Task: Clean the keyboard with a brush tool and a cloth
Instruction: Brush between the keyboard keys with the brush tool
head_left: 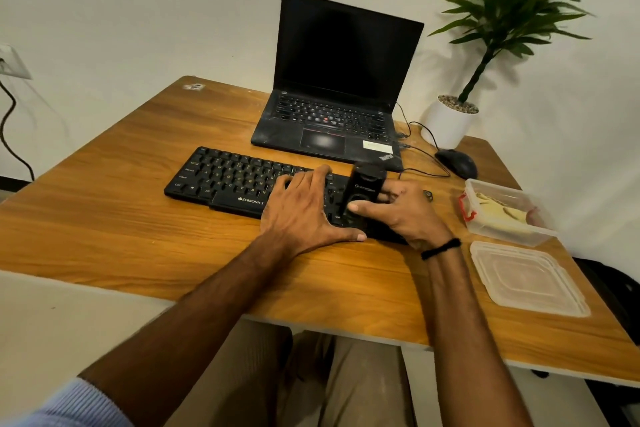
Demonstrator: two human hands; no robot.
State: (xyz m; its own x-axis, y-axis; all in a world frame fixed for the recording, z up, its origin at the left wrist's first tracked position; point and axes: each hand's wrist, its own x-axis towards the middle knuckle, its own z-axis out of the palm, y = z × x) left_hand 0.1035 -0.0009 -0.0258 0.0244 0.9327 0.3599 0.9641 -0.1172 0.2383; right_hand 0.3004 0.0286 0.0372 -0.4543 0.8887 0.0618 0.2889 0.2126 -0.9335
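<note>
A black keyboard [221, 180] lies across the wooden table [138, 218] in front of an open laptop. My left hand [304, 211] rests flat on the keyboard's right half, fingers spread and straight. My right hand [405, 211] grips a black brush tool [365, 189], held upright over the keyboard's right end, thumb across its front. The tool's lower tip is hidden among my fingers. A yellowish cloth [502, 213] lies inside a clear plastic box at the right.
The laptop [339, 80] stands open behind the keyboard. A black mouse [457, 163] with its cable lies to the right, beside a white plant pot [446, 125]. The clear box [519, 236] and its lid [526, 277] sit near the table's right edge.
</note>
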